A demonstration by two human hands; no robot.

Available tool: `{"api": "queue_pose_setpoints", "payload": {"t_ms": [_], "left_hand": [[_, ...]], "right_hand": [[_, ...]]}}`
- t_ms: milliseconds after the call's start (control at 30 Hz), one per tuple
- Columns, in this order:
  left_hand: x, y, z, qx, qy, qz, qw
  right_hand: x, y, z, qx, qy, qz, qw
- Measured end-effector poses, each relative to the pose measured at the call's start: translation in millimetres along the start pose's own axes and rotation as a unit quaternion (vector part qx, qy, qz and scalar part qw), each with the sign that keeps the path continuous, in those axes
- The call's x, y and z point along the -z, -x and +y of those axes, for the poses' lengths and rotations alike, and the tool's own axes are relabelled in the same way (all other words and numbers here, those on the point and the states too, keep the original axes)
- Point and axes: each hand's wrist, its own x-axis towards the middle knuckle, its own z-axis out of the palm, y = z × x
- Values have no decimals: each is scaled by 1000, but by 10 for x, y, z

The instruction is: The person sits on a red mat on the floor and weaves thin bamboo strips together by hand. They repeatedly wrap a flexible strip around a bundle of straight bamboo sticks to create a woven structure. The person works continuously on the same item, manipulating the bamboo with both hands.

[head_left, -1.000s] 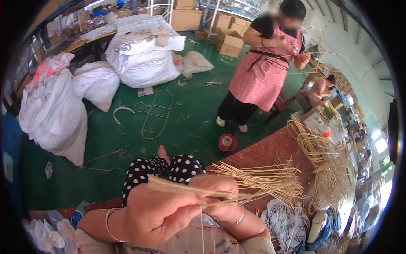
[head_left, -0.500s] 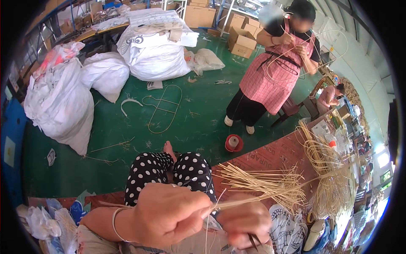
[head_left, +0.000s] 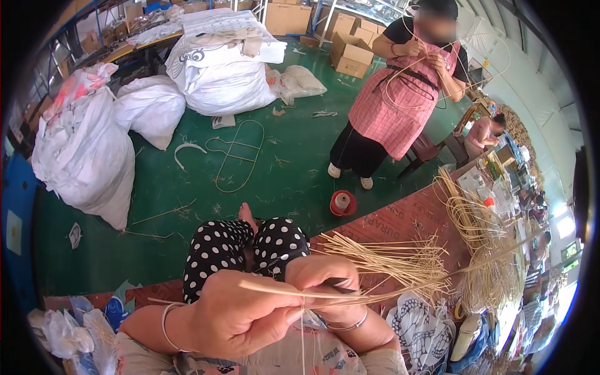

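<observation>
The left hand (head_left: pixel 237 314), left of the stick pile (head_left: pixel 394 262), pinches a cane (head_left: pixel 269 289) thumb to fingers. The right hand (head_left: pixel 320 272), nearer the pile, curls round a dark tool (head_left: pixel 340 283), mostly hidden; I cannot tell whether it grips the cane too. The cane passes the pile's near side, its far end indistinct. Beyond the pile, the red board's (head_left: pixel 406 215) edge meets green floor (head_left: pixel 294 187).

A reddish-brown board (head_left: pixel 406 219) carries pale sticks (head_left: pixel 389 259) at four o'clock; green floor (head_left: pixel 294 181) holds a wire frame (head_left: pixel 242 157) at ten.
</observation>
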Motion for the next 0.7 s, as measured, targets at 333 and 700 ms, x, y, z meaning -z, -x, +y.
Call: {"api": "queue_pose_setpoints", "payload": {"t_ms": [333,700], "left_hand": [[115,-46,120,96,78,-60,990],[45,3,50,68,23,-49,996]], "right_hand": [[-43,20,-123,-83,-103,84,988],[-53,-80,-140,70,103,-11,992]]}}
